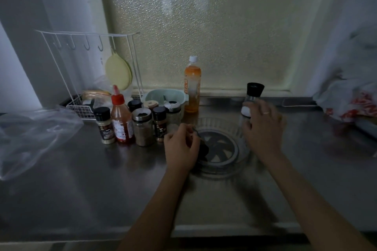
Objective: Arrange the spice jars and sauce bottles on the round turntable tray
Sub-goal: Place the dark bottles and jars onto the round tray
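In the head view, the clear round plastic turntable tray (221,126) with a grey spoked hub sits on the dull steel counter (102,179), and everything else is placed from it. At the tray's right rim the right hand (263,126) wraps a tall clear glass grinder with a black cap (253,96), fingers curled closed around its lower body; the grinder stands upright, long axis vertical, over or just outside that rim, and motion blur hides which. At the tray's left rim the left hand (181,146) is closed on a small dark object (203,150) lying inside the tray; what it is cannot be made out. Left of the tray stands a cluster of spice jars (142,126) with a red squeeze sauce bottle (121,120); behind the tray's far rim, an orange-filled plastic bottle with a white cap (192,85). The left hand is nearer that cluster. The tray's right wall is covered by the right hand, and the dim light swallows labels.
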Action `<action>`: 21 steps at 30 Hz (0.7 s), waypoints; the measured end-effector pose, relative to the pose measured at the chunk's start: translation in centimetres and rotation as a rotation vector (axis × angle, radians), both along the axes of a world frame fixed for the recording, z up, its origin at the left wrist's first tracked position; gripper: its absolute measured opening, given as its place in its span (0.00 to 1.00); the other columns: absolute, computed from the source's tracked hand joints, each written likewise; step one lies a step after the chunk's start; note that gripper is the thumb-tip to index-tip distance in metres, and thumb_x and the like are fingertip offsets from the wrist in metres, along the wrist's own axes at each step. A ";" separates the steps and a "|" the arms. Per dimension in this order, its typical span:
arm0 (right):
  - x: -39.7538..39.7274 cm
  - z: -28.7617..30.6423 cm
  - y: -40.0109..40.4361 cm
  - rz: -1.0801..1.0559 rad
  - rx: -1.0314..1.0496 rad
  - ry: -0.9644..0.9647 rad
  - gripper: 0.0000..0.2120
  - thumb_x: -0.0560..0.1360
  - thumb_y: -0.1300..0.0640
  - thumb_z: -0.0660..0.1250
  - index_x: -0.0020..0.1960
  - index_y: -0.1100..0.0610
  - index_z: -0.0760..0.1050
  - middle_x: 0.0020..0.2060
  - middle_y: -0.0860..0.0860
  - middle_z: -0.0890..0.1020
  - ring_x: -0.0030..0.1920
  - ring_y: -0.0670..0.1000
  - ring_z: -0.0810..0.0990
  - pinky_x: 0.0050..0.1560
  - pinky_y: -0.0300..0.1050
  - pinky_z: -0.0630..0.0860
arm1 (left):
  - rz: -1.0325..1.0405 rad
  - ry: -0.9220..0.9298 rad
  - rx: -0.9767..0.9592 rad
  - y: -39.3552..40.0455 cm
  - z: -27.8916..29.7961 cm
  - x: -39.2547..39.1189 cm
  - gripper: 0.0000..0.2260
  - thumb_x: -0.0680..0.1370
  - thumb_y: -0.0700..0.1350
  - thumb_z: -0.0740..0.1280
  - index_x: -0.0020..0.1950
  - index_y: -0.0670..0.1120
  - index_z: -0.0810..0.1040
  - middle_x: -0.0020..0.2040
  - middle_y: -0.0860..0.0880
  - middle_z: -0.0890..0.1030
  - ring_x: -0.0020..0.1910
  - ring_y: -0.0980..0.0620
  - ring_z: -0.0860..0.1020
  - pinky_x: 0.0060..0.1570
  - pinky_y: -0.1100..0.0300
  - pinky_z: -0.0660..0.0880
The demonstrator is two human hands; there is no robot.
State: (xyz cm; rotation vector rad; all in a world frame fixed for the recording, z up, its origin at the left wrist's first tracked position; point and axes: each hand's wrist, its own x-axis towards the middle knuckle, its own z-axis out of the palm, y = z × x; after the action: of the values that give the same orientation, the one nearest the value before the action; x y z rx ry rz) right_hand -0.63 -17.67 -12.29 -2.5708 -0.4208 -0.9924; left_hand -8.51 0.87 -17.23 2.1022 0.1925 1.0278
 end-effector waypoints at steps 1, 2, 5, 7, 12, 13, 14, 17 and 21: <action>1.0 0.2 -0.6 -0.077 -0.009 0.048 0.20 0.72 0.54 0.64 0.65 0.51 0.71 0.69 0.56 0.71 0.68 0.63 0.66 0.64 0.65 0.62 | -0.036 0.000 -0.011 -0.1 -0.1 0.1 0.05 0.75 0.49 0.61 0.42 0.48 0.72 0.30 0.53 0.76 0.32 0.52 0.76 0.45 0.50 0.73; 1.9 0.3 -1.2 -0.145 -0.012 0.134 0.22 0.74 0.50 0.63 0.67 0.50 0.69 0.71 0.56 0.68 0.71 0.64 0.61 0.67 0.69 0.56 | -0.072 -0.009 -0.031 0.0 -0.2 0.2 0.05 0.75 0.49 0.61 0.42 0.48 0.72 0.31 0.51 0.77 0.32 0.52 0.77 0.42 0.49 0.74; 4.2 0.0 -2.2 -0.197 -0.120 0.332 0.21 0.75 0.42 0.57 0.64 0.51 0.70 0.63 0.58 0.77 0.70 0.64 0.64 0.67 0.74 0.57 | -0.142 0.011 -0.089 0.1 -0.2 0.3 0.02 0.74 0.46 0.61 0.42 0.49 0.71 0.32 0.49 0.78 0.33 0.51 0.77 0.37 0.50 0.75; 4.7 0.0 -2.3 -0.158 -0.168 0.332 0.20 0.73 0.42 0.59 0.57 0.54 0.73 0.52 0.60 0.82 0.65 0.61 0.69 0.61 0.73 0.65 | -0.195 0.070 -0.146 0.3 0.0 0.5 0.07 0.72 0.38 0.61 0.45 0.49 0.73 0.37 0.50 0.78 0.37 0.51 0.78 0.39 0.49 0.77; 3.0 1.6 -0.5 -0.106 -0.124 0.143 0.18 0.73 0.45 0.66 0.60 0.51 0.74 0.54 0.55 0.81 0.60 0.57 0.75 0.69 0.72 0.48 | -0.297 0.365 0.241 1.6 1.3 1.6 0.30 0.68 0.35 0.63 0.68 0.55 0.70 0.71 0.46 0.64 0.68 0.42 0.62 0.68 0.46 0.63; 2.2 1.9 0.0 -0.052 -0.045 0.092 0.18 0.74 0.46 0.66 0.62 0.51 0.73 0.57 0.55 0.80 0.60 0.58 0.76 0.71 0.67 0.50 | -0.317 0.468 0.383 1.7 1.9 2.1 0.32 0.69 0.36 0.64 0.70 0.58 0.66 0.75 0.48 0.59 0.71 0.42 0.56 0.70 0.44 0.60; 1.4 2.2 0.6 0.019 0.074 0.040 0.19 0.74 0.48 0.66 0.64 0.52 0.72 0.59 0.55 0.79 0.60 0.58 0.76 0.71 0.60 0.56 | -0.336 0.540 0.517 1.6 2.3 2.8 0.33 0.70 0.37 0.66 0.72 0.58 0.63 0.77 0.49 0.55 0.73 0.42 0.52 0.71 0.42 0.57; -0.1 2.6 2.1 0.268 0.455 -0.016 0.20 0.75 0.54 0.67 0.66 0.56 0.71 0.62 0.57 0.75 0.59 0.54 0.75 0.58 0.38 0.67 | -0.414 0.622 0.650 0.9 2.9 4.9 0.29 0.71 0.41 0.68 0.70 0.55 0.66 0.77 0.49 0.57 0.76 0.43 0.50 0.72 0.38 0.56; -0.1 2.2 3.1 0.365 0.580 0.100 0.19 0.75 0.53 0.67 0.65 0.56 0.72 0.59 0.53 0.76 0.56 0.46 0.74 0.53 0.39 0.70 | -0.401 0.595 0.601 0.7 2.2 5.4 0.23 0.73 0.44 0.68 0.66 0.52 0.67 0.72 0.49 0.66 0.74 0.45 0.58 0.69 0.34 0.58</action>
State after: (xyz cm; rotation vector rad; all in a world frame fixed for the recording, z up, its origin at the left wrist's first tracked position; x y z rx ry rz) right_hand -0.69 -14.58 -10.05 -1.9266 -0.4702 -0.7181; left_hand -3.12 1.61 -15.03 2.7945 -0.2802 0.2015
